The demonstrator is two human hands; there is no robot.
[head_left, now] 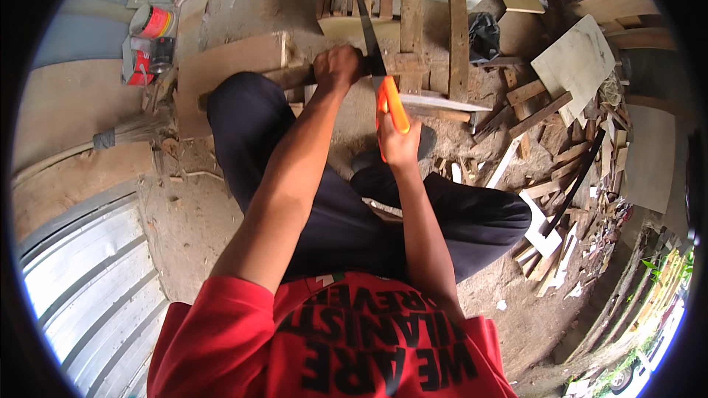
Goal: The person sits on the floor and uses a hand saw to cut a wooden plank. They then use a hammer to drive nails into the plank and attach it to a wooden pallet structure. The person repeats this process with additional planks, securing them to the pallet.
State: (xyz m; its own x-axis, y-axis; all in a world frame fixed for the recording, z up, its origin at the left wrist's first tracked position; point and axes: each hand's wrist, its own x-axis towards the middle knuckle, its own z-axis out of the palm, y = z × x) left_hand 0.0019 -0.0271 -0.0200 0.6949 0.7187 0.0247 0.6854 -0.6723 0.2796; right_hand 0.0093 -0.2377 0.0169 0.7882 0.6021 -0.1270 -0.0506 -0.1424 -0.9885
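Observation:
My right hand [400,144] is wrapped round the orange handle of a handsaw [372,40]. Its dark blade points away from me and slightly left, lying across a wooden board [291,76]. Left of the blade, my left hand [338,68] grips this board from above, with the fingers partly hidden. The board runs sideways in front of my knees, and its left part lies beside my left knee. Just right of the blade, slats of a wooden frame [411,22] stretch away from me. Whether the teeth have cut into the wood cannot be made out.
Plywood sheets [574,63] and a heap of wood offcuts [568,169] lie at the right. A black plastic bag [484,37] sits beside the slats. Cans [153,22] stand at the far left, above a stick broom [133,129]. Corrugated metal [96,280] fills the lower left.

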